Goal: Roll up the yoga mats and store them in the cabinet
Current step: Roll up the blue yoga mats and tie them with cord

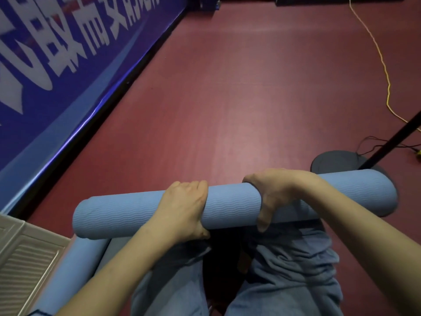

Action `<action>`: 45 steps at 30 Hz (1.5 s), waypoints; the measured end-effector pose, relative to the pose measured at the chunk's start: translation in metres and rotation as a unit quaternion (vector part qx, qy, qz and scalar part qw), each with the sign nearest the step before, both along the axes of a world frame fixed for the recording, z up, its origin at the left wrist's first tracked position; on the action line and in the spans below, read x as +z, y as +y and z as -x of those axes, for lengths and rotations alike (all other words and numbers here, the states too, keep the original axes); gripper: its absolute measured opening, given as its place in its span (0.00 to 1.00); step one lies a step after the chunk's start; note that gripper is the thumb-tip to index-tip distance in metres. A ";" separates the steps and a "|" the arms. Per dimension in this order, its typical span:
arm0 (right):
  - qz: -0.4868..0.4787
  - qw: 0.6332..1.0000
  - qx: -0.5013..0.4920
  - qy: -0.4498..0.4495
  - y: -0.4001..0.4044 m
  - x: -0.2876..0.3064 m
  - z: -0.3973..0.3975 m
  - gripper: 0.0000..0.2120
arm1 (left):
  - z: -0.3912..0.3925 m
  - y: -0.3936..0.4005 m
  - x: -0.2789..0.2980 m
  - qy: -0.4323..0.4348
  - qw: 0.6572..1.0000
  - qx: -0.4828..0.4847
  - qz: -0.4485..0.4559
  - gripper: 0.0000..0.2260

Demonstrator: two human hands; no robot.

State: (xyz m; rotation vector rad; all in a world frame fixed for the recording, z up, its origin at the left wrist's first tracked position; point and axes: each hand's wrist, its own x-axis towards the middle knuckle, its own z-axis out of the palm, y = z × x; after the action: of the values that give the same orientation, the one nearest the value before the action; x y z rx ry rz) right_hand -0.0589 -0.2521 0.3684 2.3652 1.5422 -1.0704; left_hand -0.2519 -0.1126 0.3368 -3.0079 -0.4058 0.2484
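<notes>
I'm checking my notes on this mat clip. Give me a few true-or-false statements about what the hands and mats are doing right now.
1. Both the left hand and right hand grip the rolled blue mat. True.
2. The held mat lies flat and unrolled. False: it is fully rolled.
3. A second blue roll lies at lower left. True.
4. The floor is green. False: it is dark red.

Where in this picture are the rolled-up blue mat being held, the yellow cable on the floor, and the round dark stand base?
Rolled blue textured yoga mat [232, 202]: head view, bare middle between the hands.
Thin yellow cable [385, 71]: head view, mid-length on the red floor.
Round dark grey stand base [330, 160]: head view, its top surface.
</notes>
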 end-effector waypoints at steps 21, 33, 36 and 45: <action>-0.052 0.994 -0.026 -0.087 -0.001 -0.007 -0.022 0.44 | -0.044 0.044 0.019 0.103 0.979 0.066 0.160 0.38; -0.046 0.995 -0.047 -0.072 0.000 -0.007 -0.026 0.44 | -0.029 0.019 -0.006 -0.010 1.000 0.017 -0.006 0.42; -0.044 0.994 -0.042 -0.089 -0.001 -0.007 -0.022 0.43 | -0.033 0.023 -0.003 0.000 1.000 0.000 0.003 0.39; -0.003 0.998 -0.038 -0.045 -0.007 0.009 -0.004 0.37 | -0.012 0.019 0.011 0.022 0.999 -0.009 0.031 0.36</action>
State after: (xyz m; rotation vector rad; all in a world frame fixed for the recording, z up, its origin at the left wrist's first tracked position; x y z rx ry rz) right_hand -0.0552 -0.2588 0.3776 2.4582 1.4372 -0.9618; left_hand -0.2399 -0.0940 0.3475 -3.0576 -0.3750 0.3318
